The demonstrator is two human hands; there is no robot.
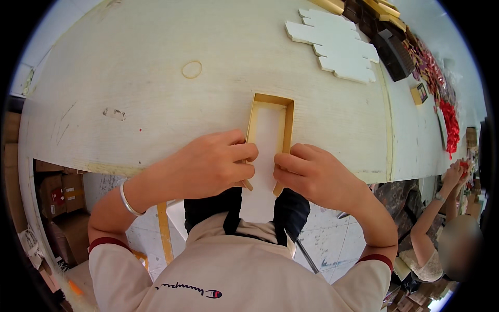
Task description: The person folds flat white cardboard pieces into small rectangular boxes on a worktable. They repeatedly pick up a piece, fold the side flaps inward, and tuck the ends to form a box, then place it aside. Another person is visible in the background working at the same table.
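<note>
A person is holding a long, shallow gold box point(270, 130) at the near edge of a pale wooden table point(145, 78). The left hand point(210, 165) is gripping the box's left wall, fingers curled tight; the right hand point(312, 174) is pinching its right wall the same way. A white lining is already sitting inside the box. Beyond the box, a stack of white cut cards point(338, 44) is waiting, seemingly unused.

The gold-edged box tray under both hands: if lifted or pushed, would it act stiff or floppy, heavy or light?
The box tray probably stays fairly stiff: its thin upright walls keep straight corners. Likely light, being shallow and open. It overhangs the table edge, so without the left hand and right hand it might tip.
</note>
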